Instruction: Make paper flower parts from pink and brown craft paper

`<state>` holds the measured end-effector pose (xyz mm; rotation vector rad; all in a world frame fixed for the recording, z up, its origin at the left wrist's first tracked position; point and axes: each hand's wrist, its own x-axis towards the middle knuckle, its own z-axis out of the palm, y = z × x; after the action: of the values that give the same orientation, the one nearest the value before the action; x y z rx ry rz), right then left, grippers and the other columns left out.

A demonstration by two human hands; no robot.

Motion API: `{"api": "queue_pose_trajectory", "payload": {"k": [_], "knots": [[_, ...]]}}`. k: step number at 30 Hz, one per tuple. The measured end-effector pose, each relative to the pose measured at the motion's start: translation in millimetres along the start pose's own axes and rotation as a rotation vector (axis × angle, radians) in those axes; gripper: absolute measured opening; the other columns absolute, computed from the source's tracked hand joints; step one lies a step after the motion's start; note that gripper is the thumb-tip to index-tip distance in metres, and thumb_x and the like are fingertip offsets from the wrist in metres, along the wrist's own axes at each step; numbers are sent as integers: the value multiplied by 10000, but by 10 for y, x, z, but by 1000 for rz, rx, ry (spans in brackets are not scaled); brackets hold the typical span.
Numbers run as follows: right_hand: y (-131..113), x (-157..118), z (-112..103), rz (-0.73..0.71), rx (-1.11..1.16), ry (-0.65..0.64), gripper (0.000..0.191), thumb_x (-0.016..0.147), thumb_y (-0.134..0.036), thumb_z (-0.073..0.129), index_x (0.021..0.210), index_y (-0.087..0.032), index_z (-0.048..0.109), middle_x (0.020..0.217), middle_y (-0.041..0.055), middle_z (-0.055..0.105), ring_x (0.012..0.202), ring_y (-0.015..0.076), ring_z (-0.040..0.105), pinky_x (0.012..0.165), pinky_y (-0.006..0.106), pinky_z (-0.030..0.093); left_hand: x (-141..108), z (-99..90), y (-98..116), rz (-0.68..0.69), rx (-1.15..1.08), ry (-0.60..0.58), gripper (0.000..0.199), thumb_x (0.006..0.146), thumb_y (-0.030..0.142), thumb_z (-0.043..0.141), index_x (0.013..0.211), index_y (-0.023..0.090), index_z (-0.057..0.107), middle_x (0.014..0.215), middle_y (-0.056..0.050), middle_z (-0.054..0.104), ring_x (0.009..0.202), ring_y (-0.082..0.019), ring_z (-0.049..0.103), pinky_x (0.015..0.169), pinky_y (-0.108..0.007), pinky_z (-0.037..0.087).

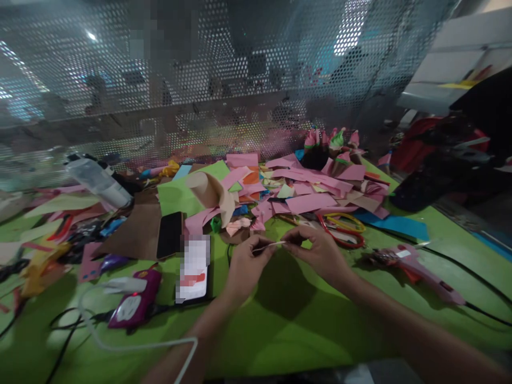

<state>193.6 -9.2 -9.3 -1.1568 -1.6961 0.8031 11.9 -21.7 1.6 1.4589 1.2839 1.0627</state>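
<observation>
My left hand [246,262] and my right hand [319,254] meet over the green table, thumbs and fingertips pinched. Between them runs a thin pale strip [276,244], seen nearly edge-on; it looks like paper. Both hands grip it, one at each end. Just beyond my fingers lie pink paper scraps [312,202] and a rolled tan paper tube [205,189]. To the right of my right hand are red-handled scissors [340,234] and a pink hot glue gun [416,266]. Left of my left hand lies a phone with a lit screen [196,266].
A dark phone [170,234], a purple power bank [136,298] with cables and a clear bottle [100,181] are on the left. Paper ice-cream cones [336,141] stand at the back by a perforated metal screen [240,80]. A person's dark sleeve [488,112] shows at right.
</observation>
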Motion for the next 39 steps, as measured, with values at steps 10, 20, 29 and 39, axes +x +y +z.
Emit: {"api": "queue_pose_trajectory", "payload": {"k": [10,20,29,39], "knots": [[2,3,-15,-31,-29,8,78,822,-270,678,813,-221,738,754,35,729,717,208,657,672,330,503,17,15,-31,-31,-123,-38,150,724,306,742,792,174,717,776,-38,726,733,-170,641,682,-273,495],[27,12,-21,-68,-29,31,92,806,-305,707,782,-216,719,711,27,703,668,195,634,626,314,499,32,-8,-59,-3,-83,-5,178,717,332,751,759,166,702,730,-27,709,694,-159,629,644,-260,491],[34,-5,-32,-136,-129,-16,102,865,-274,674,787,-227,719,728,22,706,697,195,633,655,316,470,36,-12,-68,10,-62,4,167,761,328,708,788,163,708,763,-34,710,732,-164,628,687,-270,482],[42,-7,-28,-98,-102,-20,76,837,-265,678,873,-226,732,760,24,713,696,194,643,649,310,487,57,-25,-81,-5,-103,-55,182,752,338,716,777,174,642,730,4,631,708,-135,565,672,-254,442]]}}
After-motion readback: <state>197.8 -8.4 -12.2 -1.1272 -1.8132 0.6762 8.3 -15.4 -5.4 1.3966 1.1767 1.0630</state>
